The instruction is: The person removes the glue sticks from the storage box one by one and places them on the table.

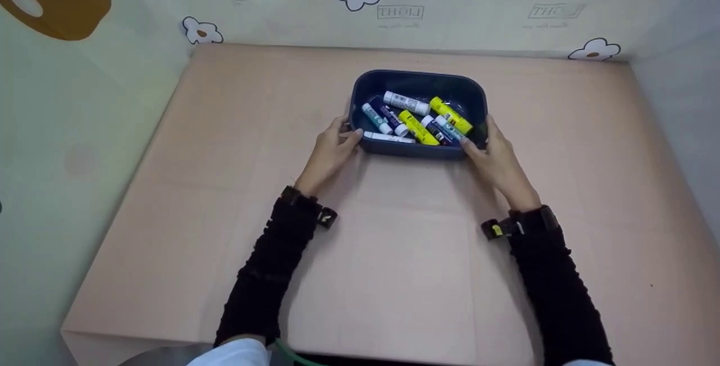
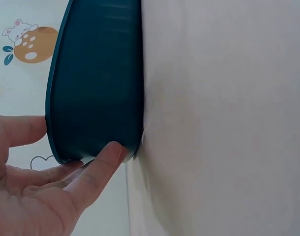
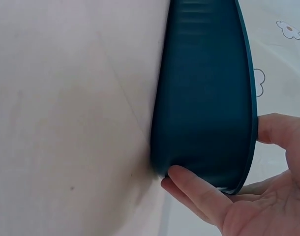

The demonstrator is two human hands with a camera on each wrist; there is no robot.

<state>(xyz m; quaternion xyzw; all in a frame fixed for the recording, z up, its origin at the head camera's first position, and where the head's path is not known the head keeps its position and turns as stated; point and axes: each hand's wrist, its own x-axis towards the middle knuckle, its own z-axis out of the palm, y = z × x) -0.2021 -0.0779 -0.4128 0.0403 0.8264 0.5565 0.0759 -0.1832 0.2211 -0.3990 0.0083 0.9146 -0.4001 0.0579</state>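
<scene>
A dark blue bin [image 1: 413, 150] is held near the far edge of the desk [image 1: 410, 270], about midway between its two far corners. The bin is shaped as a rectangle with rounded corners and is edged by a thin, slightly flared rim; in the wrist views its outer wall is seen as smooth, deep teal and faintly glossy. Whether its base is touching the desk cannot be told for certain.

The bin's left end is gripped by the left hand [image 1: 332, 152], partly closed, with the thumb set at the rim and the fingers laid against the outer wall. The right end is gripped likewise by the right hand [image 1: 500, 166].

Eight slim tubes are held inside, lying at mixed angles. A printed white tube [image 1: 406, 103] is seen towards the back and a plain-looking white tube [image 1: 388, 138] along the front wall. Two bright yellow tubes [image 1: 418, 127] are slanted at the middle and right. Two dark blue tubes and two teal tubes [image 1: 377, 118] are topped with white caps.
</scene>
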